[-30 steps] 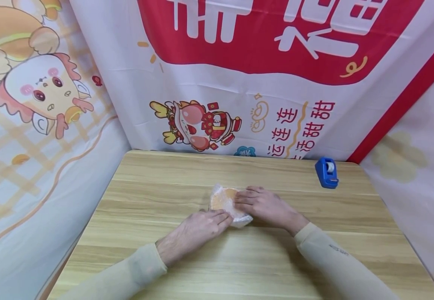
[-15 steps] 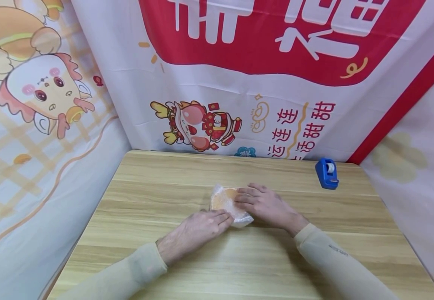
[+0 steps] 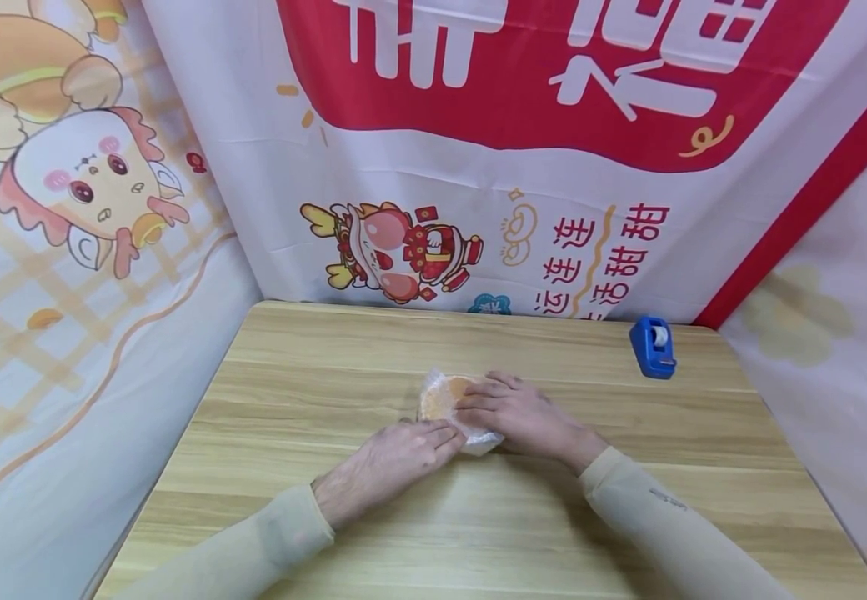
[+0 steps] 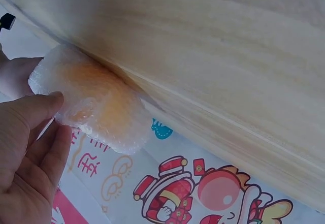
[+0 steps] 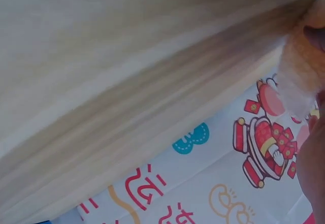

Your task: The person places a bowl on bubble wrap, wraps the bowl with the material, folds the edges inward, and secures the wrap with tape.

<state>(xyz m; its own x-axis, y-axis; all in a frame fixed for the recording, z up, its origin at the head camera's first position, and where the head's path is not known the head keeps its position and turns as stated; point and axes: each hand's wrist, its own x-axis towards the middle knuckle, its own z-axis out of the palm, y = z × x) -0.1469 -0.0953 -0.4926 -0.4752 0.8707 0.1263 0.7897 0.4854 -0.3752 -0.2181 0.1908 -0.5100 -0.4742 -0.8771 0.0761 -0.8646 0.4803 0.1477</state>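
Note:
A small flat bundle of bubble wrap (image 3: 438,402) with something orange showing through it lies on the table. My left hand (image 3: 403,454) pinches its near left edge; in the left wrist view the thumb lies on the wrap (image 4: 101,104) and the fingers are at its edge. From the right, my right hand (image 3: 519,417) lays extended fingers over the top of the bundle and covers much of that side. The right wrist view catches only part of the bundle (image 5: 299,76) and of the right hand (image 5: 312,158). What the orange thing is cannot be told.
A blue tape dispenser (image 3: 654,346) with a roll in it stands near the table's back right corner. The wooden table (image 3: 313,358) meets a printed cloth hanging (image 3: 411,175) at the back. More printed cloth hangs at both sides.
The right hand has slid a little to the left across the top of the bundle, covering more of it. The left hand and the bundle have barely moved.

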